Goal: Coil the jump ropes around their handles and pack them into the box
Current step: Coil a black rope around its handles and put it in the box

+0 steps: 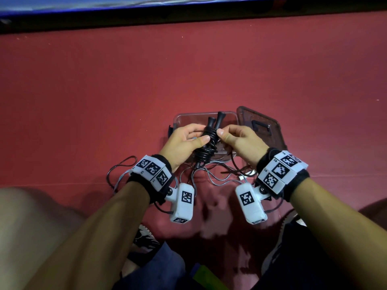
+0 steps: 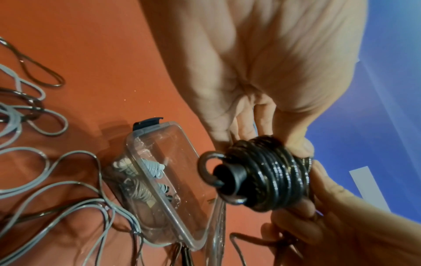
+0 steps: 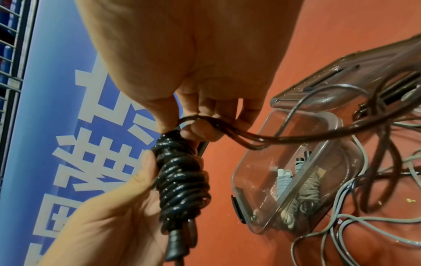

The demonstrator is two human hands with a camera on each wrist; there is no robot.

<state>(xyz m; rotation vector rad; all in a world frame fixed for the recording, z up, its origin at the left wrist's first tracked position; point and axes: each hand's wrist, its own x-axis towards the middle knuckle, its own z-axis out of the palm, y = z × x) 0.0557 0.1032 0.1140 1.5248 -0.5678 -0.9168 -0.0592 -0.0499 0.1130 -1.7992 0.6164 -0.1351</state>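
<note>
The left hand grips the black jump rope, its cord coiled around the paired handles, held above the clear plastic box; the right hand pinches a loop of its loose cord at the coil's 3 o'clock side; two coiled grey ropes lie inside the box; the smoky lid leans at the box's 3 o'clock; loose grey and dark cords sprawl on the red floor at its 6 o'clock.

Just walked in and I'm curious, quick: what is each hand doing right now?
Left hand: closed, gripping the black coiled jump rope bundle.
Right hand: closed, its fingers pinching the loose rope end at the bundle's top.
</note>
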